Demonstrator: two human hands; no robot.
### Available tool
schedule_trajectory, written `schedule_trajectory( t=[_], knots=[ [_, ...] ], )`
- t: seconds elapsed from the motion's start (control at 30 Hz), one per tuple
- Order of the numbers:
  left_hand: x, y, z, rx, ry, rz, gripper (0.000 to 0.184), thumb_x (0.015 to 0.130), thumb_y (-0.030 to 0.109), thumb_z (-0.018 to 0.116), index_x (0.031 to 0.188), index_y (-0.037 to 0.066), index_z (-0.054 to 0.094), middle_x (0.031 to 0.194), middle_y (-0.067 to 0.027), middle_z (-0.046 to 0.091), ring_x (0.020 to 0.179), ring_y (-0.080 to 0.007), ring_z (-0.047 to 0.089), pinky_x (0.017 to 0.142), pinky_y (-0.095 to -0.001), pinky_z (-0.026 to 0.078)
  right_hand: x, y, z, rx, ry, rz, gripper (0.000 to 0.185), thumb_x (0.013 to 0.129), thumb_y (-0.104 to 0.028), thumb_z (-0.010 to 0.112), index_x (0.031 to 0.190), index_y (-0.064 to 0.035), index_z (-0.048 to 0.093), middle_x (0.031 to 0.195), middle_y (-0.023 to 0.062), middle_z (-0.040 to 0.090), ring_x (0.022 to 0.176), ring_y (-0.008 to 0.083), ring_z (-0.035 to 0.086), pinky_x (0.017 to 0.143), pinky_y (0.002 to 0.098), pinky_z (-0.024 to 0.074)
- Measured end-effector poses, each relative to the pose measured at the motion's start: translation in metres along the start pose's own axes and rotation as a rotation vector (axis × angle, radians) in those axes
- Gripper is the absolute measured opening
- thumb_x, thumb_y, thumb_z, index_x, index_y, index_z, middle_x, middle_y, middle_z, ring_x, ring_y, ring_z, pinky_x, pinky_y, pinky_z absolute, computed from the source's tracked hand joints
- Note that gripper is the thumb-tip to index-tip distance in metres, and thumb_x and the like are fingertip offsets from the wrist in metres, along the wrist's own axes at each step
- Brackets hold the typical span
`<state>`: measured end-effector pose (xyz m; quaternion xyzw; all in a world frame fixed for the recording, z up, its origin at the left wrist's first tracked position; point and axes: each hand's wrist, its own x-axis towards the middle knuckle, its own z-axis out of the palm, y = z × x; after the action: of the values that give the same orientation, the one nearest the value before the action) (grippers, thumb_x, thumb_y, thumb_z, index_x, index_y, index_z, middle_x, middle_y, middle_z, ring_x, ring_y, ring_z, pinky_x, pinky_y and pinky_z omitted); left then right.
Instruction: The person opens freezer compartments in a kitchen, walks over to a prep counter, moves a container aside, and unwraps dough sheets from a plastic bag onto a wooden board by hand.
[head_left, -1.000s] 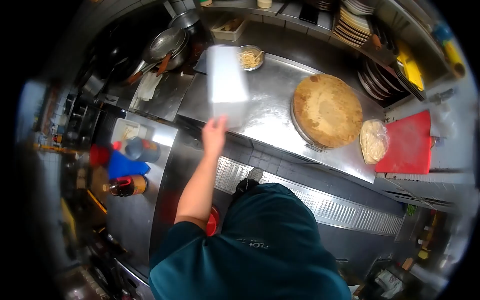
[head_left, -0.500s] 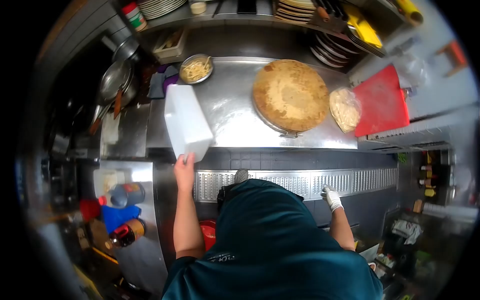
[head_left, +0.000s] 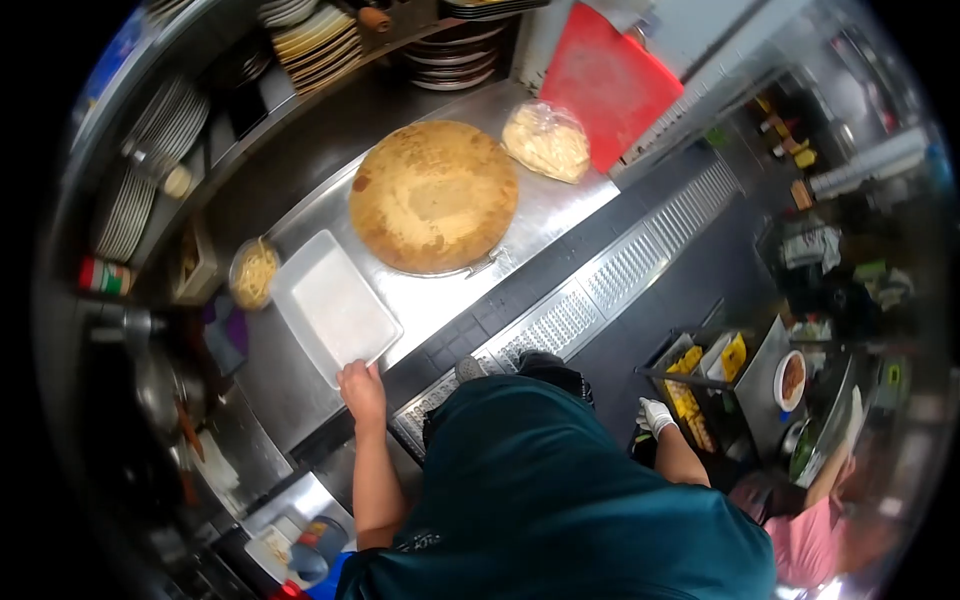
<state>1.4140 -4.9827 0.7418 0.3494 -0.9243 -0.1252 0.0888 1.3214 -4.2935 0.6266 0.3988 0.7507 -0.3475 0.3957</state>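
My bare left hand (head_left: 361,392) is closed on the near rim of a white rectangular plastic tub (head_left: 335,305). Its opening faces up and its white bottom shows; it rests on the steel counter (head_left: 420,300). Just beyond the tub stands a metal bowl of pale strips (head_left: 254,273). A round wooden chopping block (head_left: 435,197) sits to the right of it. My right hand (head_left: 655,416), in a white glove, hangs low at my side beside a dark cart (head_left: 735,385). Its fingers look loosely extended, and nothing shows in them.
A bag of pale food (head_left: 547,141) and a red cutting board (head_left: 612,85) are past the block. Plates (head_left: 318,48) stand on the shelf. Lower right, a person in a pink top (head_left: 808,545) reaches near a bowl of brown food (head_left: 790,381). Bottles (head_left: 318,548) stand lower left.
The tub has gone from tilted to lying with its opening up, my left hand still on its rim. My view has turned right, bringing the cart and another person into sight.
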Motion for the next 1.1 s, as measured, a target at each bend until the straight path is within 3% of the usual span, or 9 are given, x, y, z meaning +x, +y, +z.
schedule_trajectory(
  t=[0.33,0.47,0.57,0.7,0.77,0.8,0.83,1.0,1.1],
  knots=[
    [0.013,0.026,-0.036,0.168,-0.184,0.053,0.042,0.088,0.026,0.075,0.114,-0.004,0.061,0.131,-0.0270,0.055,0.121,-0.0453,0.052,0.098,-0.0504,0.050,-0.029,0.021,0.059,0.106,-0.014,0.070,0.041,0.100,-0.040,0.060,0.118,-0.0035,0.063,0.103,0.0108,0.068,0.085,0.0275,0.071,0.070,0.0400,0.0581],
    [0.022,0.061,-0.055,0.086,-0.132,0.075,0.052,0.087,0.023,0.076,0.127,-0.004,0.057,0.138,-0.0308,0.051,0.127,-0.0480,0.049,0.105,-0.0518,0.046,-0.011,-0.111,0.055,0.122,-0.021,-0.329,0.035,0.099,-0.039,0.059,0.110,-0.0065,0.065,0.090,0.0055,0.066,0.071,0.0214,0.066,0.060,0.0348,0.0533],
    [0.039,0.088,-0.045,-0.010,-0.079,0.196,0.054,0.085,0.017,0.076,0.130,-0.004,0.056,0.140,-0.0321,0.048,0.130,-0.0497,0.046,0.109,-0.0527,0.042,-0.013,-0.262,0.059,0.230,-0.083,-0.539,0.045,0.101,-0.035,0.061,0.129,0.0001,0.064,0.095,0.0069,0.068,0.074,0.0134,0.062,0.066,0.0277,0.0524],
    [0.073,0.150,-0.029,-0.075,-0.151,0.200,0.058,0.083,0.014,0.077,0.134,-0.005,0.055,0.147,-0.0333,0.041,0.137,-0.0517,0.040,0.114,-0.0532,0.037,-0.032,-0.462,0.082,0.404,-0.154,-0.861,0.057,0.101,-0.035,0.063,0.147,-0.0024,0.051,0.120,0.0119,0.065,0.084,0.0134,0.064,0.075,0.0282,0.0557],
    [0.094,0.180,-0.020,-0.097,-0.160,0.170,0.061,0.082,0.015,0.078,0.136,-0.003,0.054,0.149,-0.0334,0.039,0.138,-0.0518,0.038,0.115,-0.0527,0.036,0.032,-0.553,0.101,0.121,0.147,-1.261,0.068,0.098,-0.033,0.067,0.153,-0.0018,0.042,0.130,0.0177,0.062,0.099,0.0193,0.069,0.085,0.0294,0.0553],
    [0.106,0.195,-0.017,-0.111,-0.166,0.152,0.063,0.082,0.016,0.079,0.137,-0.002,0.054,0.149,-0.0336,0.039,0.139,-0.0517,0.037,0.116,-0.0526,0.036,-0.063,-0.598,0.094,0.249,-0.134,-0.971,0.075,0.097,-0.037,0.066,0.156,-0.0028,0.036,0.144,0.0241,0.056,0.128,0.0282,0.059,0.106,0.0337,0.0465],
    [0.116,0.205,-0.011,-0.108,-0.170,0.150,0.065,0.082,0.018,0.079,0.138,-0.002,0.054,0.149,-0.0339,0.039,0.139,-0.0524,0.036,0.116,-0.0529,0.036,-0.017,-0.635,0.107,0.138,-0.002,-1.073,0.082,0.095,-0.043,0.066,0.159,-0.0050,0.031,0.152,0.0273,0.048,0.144,0.0333,0.043,0.117,0.0371,0.0340],
    [0.150,0.245,0.019,-0.017,-0.248,0.039,0.074,0.077,0.024,0.084,0.139,-0.001,0.052,0.152,-0.0341,0.035,0.141,-0.0544,0.032,0.116,-0.0530,0.034,-0.005,-0.757,0.136,-0.391,0.162,-0.841,0.105,0.086,-0.062,0.066,0.164,-0.0103,0.018,0.157,0.0258,0.041,0.147,0.0394,0.038,0.120,0.0432,0.0314],
    [0.152,0.251,0.029,-0.052,-0.269,-0.054,0.084,0.077,0.030,0.084,0.146,0.000,0.046,0.158,-0.0343,0.027,0.145,-0.0566,0.025,0.120,-0.0551,0.029,0.033,-0.773,0.148,-0.483,0.297,-0.980,0.090,0.086,-0.063,0.066,0.155,-0.0114,0.040,0.147,0.0238,0.053,0.138,0.0400,0.049,0.114,0.0444,0.0388]
  ],
)
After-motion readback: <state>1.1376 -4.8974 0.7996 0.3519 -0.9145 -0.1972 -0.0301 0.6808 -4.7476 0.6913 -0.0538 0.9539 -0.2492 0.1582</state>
